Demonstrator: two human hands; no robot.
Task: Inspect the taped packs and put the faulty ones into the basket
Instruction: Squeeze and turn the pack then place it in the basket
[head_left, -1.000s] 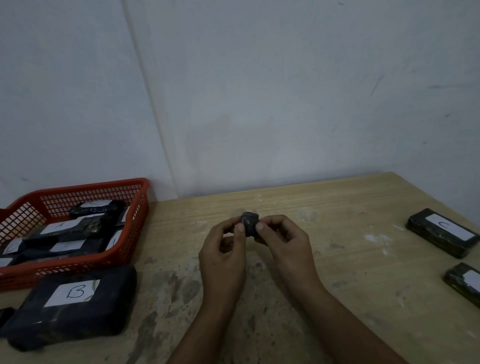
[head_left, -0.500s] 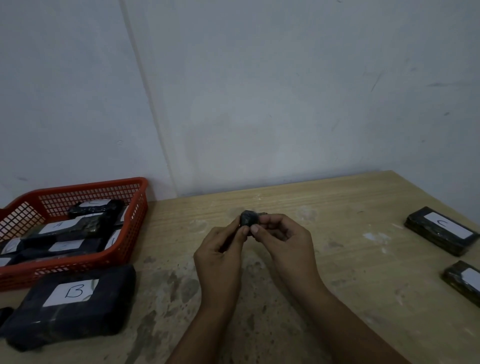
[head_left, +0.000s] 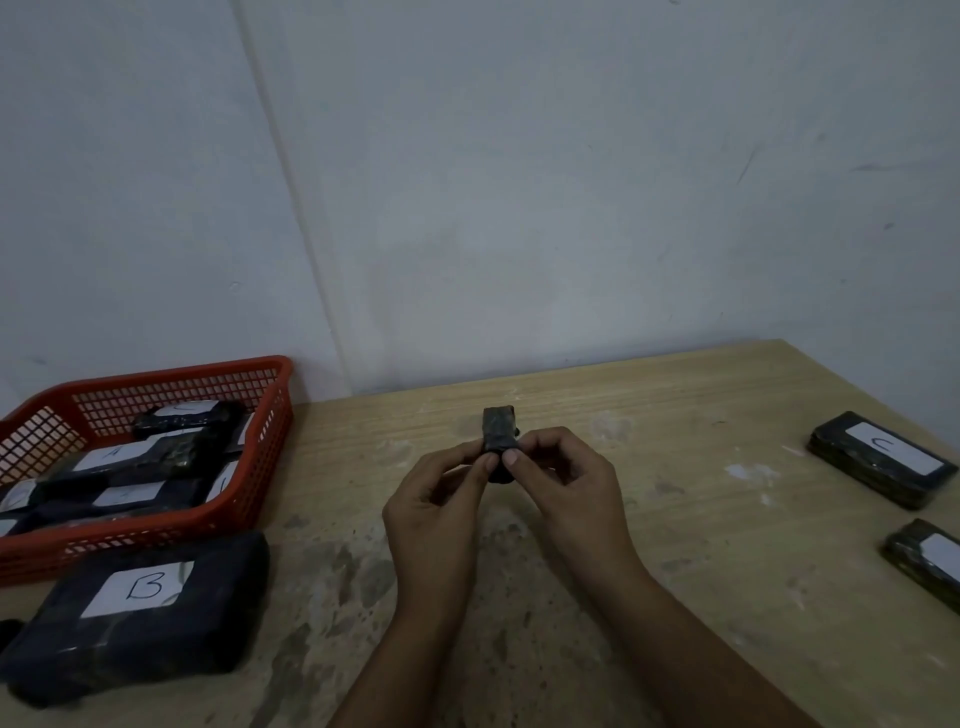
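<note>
A small black taped pack (head_left: 500, 430) stands nearly upright above the middle of the wooden table, pinched at its lower end between my left hand (head_left: 441, 512) and my right hand (head_left: 566, 491). Both thumbs press on it; its bottom is hidden behind my fingers. The red mesh basket (head_left: 260, 467) sits at the far left and holds several black packs with white labels. A large black pack labelled B (head_left: 140, 618) lies in front of the basket.
A black pack labelled C (head_left: 880, 457) lies at the right side of the table, and another labelled pack (head_left: 930, 564) is cut off by the right frame edge. A grey wall runs along the table's back edge. The tabletop (head_left: 675, 597) is stained.
The small pack has been turned in my fingers from a rounded end-on view to standing upright, showing more of its length. Both hands stayed at the table's middle.
</note>
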